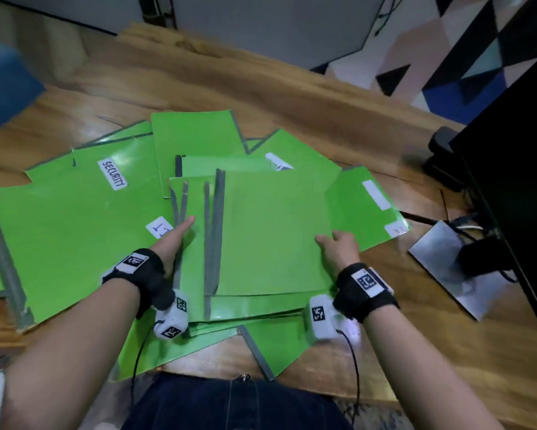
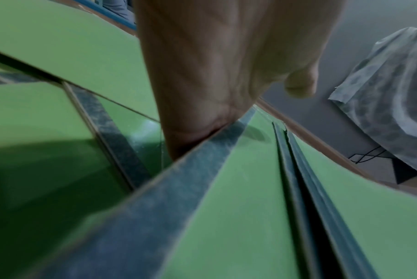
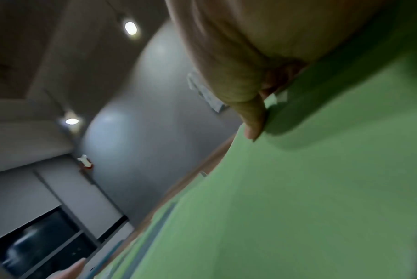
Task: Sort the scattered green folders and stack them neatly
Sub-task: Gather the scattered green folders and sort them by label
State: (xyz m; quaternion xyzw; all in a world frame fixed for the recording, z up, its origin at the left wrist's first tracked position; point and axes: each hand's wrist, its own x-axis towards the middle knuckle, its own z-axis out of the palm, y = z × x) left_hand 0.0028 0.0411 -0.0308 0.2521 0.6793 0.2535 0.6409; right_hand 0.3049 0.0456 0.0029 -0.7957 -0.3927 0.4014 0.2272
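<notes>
Several green folders with grey spines lie scattered and overlapping on the wooden table [image 1: 261,88]. A rough stack sits in the middle, its top folder [image 1: 270,231] plain green. My left hand [image 1: 174,240] holds the stack's left side, thumb on top beside the grey spines [image 1: 212,237] and fingers hidden beneath. In the left wrist view a folder's spine edge [image 2: 202,160] presses into my palm [image 2: 202,75]. My right hand [image 1: 338,248] grips the top folder's right edge, with its thumb [image 3: 252,120] lying on the green cover [image 3: 310,188] and its fingers hidden under.
A folder labelled SECURITY [image 1: 84,218] spreads to the left, another with white labels [image 1: 363,212] to the right, more behind [image 1: 195,141]. A black monitor [image 1: 509,150] and its silver stand base [image 1: 447,265] with cables stand at the right. A blurred blue object [image 1: 3,85] is far left.
</notes>
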